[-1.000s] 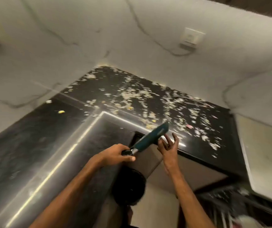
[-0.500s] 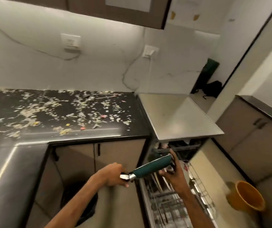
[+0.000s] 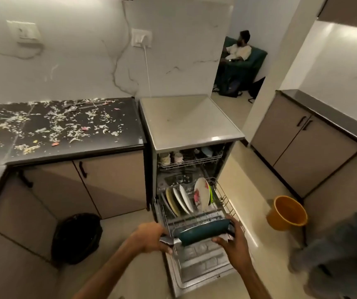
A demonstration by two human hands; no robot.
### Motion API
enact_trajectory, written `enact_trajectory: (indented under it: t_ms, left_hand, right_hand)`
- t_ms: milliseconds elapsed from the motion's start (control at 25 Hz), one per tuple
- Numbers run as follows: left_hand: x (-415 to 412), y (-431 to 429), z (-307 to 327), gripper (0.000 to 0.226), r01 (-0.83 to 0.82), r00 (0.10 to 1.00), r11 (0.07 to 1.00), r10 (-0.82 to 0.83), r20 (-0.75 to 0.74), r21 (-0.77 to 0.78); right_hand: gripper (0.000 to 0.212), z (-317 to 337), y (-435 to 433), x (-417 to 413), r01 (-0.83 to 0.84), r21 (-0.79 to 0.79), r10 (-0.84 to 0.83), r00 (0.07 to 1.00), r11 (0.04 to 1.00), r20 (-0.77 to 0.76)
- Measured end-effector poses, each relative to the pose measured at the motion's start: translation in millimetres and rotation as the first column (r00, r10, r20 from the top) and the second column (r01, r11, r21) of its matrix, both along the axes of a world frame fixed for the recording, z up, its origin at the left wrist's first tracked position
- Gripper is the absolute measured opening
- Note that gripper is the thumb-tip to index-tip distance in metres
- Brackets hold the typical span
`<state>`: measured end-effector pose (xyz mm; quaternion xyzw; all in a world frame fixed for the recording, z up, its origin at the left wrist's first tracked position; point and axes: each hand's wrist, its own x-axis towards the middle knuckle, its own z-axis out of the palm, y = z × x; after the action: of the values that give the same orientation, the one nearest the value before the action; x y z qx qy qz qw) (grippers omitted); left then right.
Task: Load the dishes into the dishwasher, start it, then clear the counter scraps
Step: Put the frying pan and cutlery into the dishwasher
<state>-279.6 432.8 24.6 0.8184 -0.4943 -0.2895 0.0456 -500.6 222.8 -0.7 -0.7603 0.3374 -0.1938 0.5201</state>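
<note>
A teal pan (image 3: 203,231) is held sideways over the front of the pulled-out lower rack (image 3: 227,201) of the open dishwasher (image 3: 190,126). My left hand (image 3: 151,237) grips the pan's metal handle. My right hand (image 3: 230,239) holds the pan's far edge and underside with curled fingers. Several plates (image 3: 183,200) stand upright in the lower rack. Cups (image 3: 164,158) sit in the upper rack. Food scraps (image 3: 65,124) are scattered over the black counter (image 3: 76,152) to the left.
The dishwasher door (image 3: 199,266) lies open flat below my hands. A black-lined bin (image 3: 76,238) stands on the floor at left, an orange bucket (image 3: 286,213) at right. A blurred grey sleeve (image 3: 341,244) shows at the right edge. A person (image 3: 238,50) sits in the far room.
The view has swung from the scrap-covered counter to the open dishwasher. Both hands carried the pan right and down, and it now hangs over the lower rack.
</note>
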Motion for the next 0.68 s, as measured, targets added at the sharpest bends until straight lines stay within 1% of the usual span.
enact_trajectory:
  t_ms: [80, 200, 320, 480, 560, 680]
  left_hand:
    - [-8, -10, 1, 0.048, -0.003, 0.999, 1.000, 0.003, 0.037, 0.004]
    - [-13, -19, -3, 0.044, -0.020, 0.999, 0.999, 0.020, 0.032, -0.028]
    - [-13, -25, -14, 0.044, -0.030, 0.999, 0.998, 0.032, 0.033, -0.061]
    - [-1, -45, -24, 0.046, -0.015, 1.000, 0.997, 0.016, 0.003, -0.077]
    - [10, -59, -25, 0.042, -0.006, 1.000, 0.995, 0.004, -0.012, -0.096]
    - [38, -86, -19, 0.028, -0.035, 0.998, 0.990, 0.043, 0.049, -0.140]
  right_hand:
    - [0.081, -1, -10, -8, 0.000, 0.002, 0.000, 1.000, 1.000, 0.014]
    - [0.083, -5, -19, -10, 0.007, -0.015, -0.007, 1.000, 1.000, 0.014]
    - [0.086, -9, -30, -8, 0.023, -0.041, -0.024, 1.000, 0.999, -0.014]
    - [0.083, -15, -46, -1, 0.027, -0.089, -0.033, 0.997, 0.996, -0.063]
    - [0.078, -15, -62, 1, 0.056, -0.118, -0.069, 0.992, 0.991, -0.110]
    - [0.077, -3, -97, 8, 0.124, -0.212, -0.167, 0.966, 0.970, -0.200]
